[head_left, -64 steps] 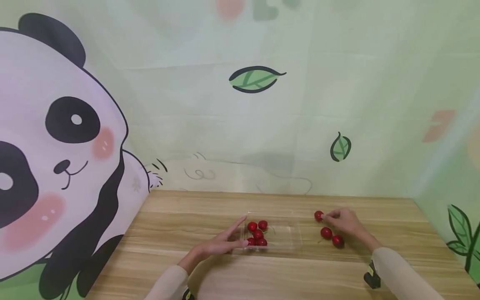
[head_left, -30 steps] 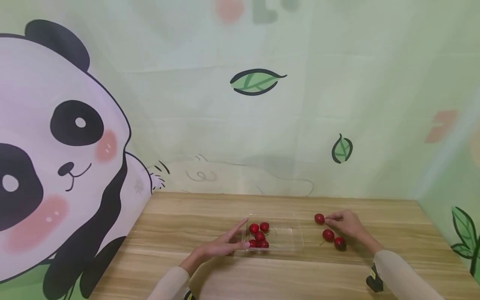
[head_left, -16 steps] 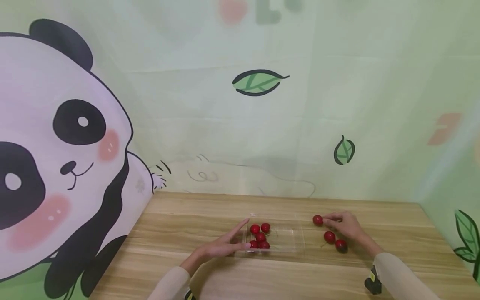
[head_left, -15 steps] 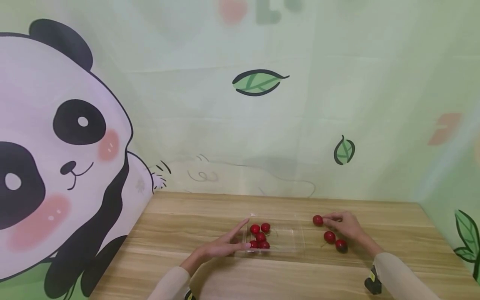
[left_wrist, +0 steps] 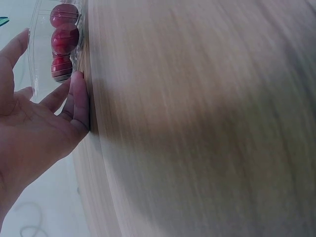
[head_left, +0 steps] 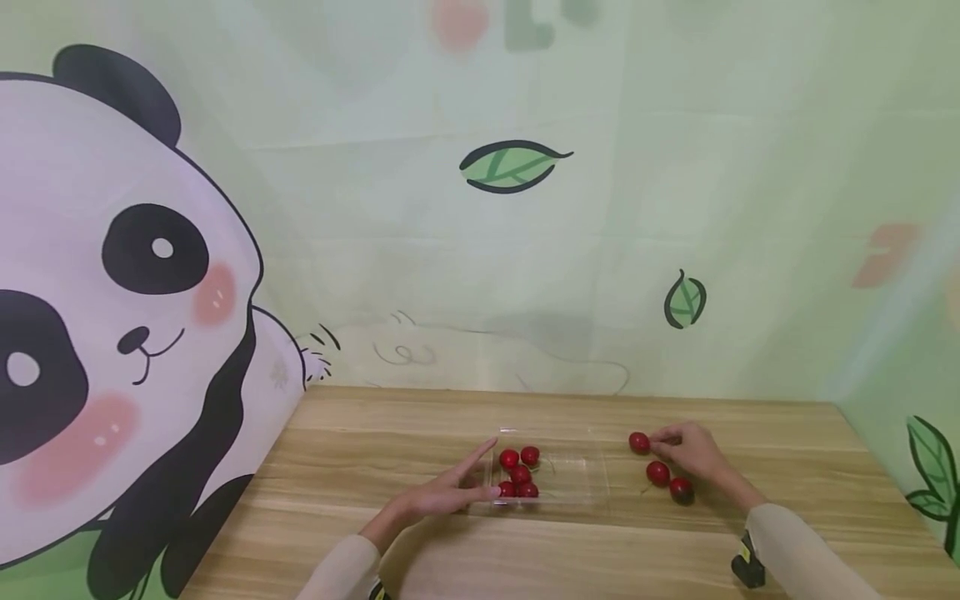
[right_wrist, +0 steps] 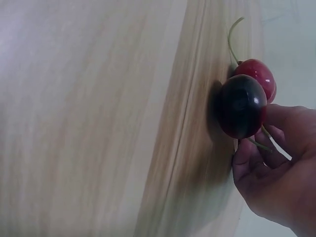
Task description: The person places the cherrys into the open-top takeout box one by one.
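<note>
A clear plastic box stands on the table with several red cherries gathered in its left half. My left hand touches the box's left end, fingers straight and spread: one fingertip near the far corner, another at the near wall. Beyond the box on the right, my right hand pinches at one cherry with its fingertips; the exact contact, fruit or stem, is too small to tell. Two more cherries lie just in front of this hand, a red one with a curved stem and a darker one.
The wooden table ends at a printed cloth backdrop with a panda and leaves. A black wrist device sits at the right sleeve.
The cherry at my right fingertips has shifted slightly and stands a little farther out from them than about two seconds ago. My left hand and the box stay put; the head view drifts slightly.
</note>
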Demonstrator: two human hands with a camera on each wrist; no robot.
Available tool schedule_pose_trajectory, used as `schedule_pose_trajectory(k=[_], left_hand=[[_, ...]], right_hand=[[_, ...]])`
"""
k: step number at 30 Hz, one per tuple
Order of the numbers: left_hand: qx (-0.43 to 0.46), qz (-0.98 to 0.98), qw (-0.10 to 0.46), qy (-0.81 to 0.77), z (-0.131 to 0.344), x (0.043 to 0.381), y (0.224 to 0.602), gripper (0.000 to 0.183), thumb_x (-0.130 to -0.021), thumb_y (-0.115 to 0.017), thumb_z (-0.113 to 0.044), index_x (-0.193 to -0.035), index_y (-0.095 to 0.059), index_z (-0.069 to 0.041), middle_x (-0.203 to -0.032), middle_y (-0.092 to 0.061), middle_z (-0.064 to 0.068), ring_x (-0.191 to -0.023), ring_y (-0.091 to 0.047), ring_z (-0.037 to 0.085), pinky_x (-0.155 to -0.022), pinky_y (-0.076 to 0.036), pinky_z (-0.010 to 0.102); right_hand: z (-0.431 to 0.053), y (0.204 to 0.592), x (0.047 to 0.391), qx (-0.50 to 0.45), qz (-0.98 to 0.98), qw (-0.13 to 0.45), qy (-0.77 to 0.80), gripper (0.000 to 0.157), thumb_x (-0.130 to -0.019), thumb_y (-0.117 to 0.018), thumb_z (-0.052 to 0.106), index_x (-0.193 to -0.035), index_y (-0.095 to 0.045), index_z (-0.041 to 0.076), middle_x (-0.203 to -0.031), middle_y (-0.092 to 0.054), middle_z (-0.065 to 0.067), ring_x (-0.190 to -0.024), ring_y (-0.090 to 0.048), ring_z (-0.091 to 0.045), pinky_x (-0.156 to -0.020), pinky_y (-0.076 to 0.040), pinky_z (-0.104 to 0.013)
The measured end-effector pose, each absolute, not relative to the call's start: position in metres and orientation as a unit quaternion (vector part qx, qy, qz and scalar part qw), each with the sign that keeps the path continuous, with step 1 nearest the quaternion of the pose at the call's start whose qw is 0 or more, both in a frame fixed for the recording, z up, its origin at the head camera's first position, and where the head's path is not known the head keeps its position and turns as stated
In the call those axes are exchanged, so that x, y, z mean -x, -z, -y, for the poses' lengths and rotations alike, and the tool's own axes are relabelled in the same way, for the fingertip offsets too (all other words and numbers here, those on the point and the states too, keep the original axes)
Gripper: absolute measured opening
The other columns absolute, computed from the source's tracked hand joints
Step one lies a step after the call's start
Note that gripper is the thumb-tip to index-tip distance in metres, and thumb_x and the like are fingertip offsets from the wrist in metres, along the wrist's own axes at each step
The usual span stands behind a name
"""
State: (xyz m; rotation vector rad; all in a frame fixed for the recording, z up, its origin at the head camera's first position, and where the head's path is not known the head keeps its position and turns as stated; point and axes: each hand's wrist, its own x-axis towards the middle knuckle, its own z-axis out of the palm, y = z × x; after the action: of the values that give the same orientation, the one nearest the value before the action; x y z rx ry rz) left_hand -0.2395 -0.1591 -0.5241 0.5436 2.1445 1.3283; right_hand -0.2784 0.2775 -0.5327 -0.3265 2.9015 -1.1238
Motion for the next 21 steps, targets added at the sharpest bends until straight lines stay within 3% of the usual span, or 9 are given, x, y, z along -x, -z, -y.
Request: schedule_pose_trajectory(k=[2, 5, 14, 21], left_hand=[[-0.203, -0.798, 0.277, -0.496, 0.159, 0.239, 0.524, 0.086, -0.1, -0.062, -0.046, -0.165, -0.007, -0.035, -0.166, -0.027, 0.024, -0.14, -0.046, 0.043, -0.101, -0.051, 0.052], [-0.204, -0.798, 0.276, -0.495, 0.159, 0.24, 0.525, 0.086, -0.1, -0.062, -0.046, -0.165, -0.007, -0.036, -0.166, -0.027, 0.024, -0.141, -0.045, 0.044, -0.101, -0.052, 0.052], [-0.209, -0.8, 0.271, -0.493, 0.157, 0.24, 0.525, 0.087, -0.1, -0.062, -0.046, -0.166, -0.007, -0.032, -0.165, -0.028, 0.025, -0.14, -0.046, 0.045, -0.103, -0.05, 0.055], [-0.208, -0.801, 0.272, -0.492, 0.157, 0.239, 0.524, 0.088, -0.1, -0.062, -0.046, -0.166, -0.006, -0.029, -0.165, -0.028, 0.025, -0.143, -0.042, 0.048, -0.106, -0.046, 0.062]], right_hand=[[-0.277, 0.532, 0.278, 0.111, -0.931, -0.001, 0.347, 0.016, -0.093, -0.07, 0.008, -0.102, -0.075, -0.005, -0.102, -0.076, -0.024, -0.093, -0.072, -0.035, -0.084, -0.059, -0.049], [-0.277, 0.531, 0.278, 0.119, -0.934, -0.009, 0.336, 0.016, -0.093, -0.07, 0.008, -0.101, -0.076, -0.004, -0.101, -0.077, -0.023, -0.091, -0.072, -0.036, -0.083, -0.059, -0.05], [-0.28, 0.529, 0.273, 0.102, -0.931, -0.019, 0.351, 0.014, -0.092, -0.073, 0.01, -0.101, -0.078, 0.001, -0.102, -0.078, -0.019, -0.087, -0.07, -0.025, -0.074, -0.056, -0.031], [-0.269, 0.509, 0.264, 0.099, -0.924, -0.012, 0.37, 0.014, -0.093, -0.073, 0.011, -0.104, -0.078, 0.002, -0.105, -0.078, -0.018, -0.091, -0.07, -0.025, -0.075, -0.055, -0.028]])
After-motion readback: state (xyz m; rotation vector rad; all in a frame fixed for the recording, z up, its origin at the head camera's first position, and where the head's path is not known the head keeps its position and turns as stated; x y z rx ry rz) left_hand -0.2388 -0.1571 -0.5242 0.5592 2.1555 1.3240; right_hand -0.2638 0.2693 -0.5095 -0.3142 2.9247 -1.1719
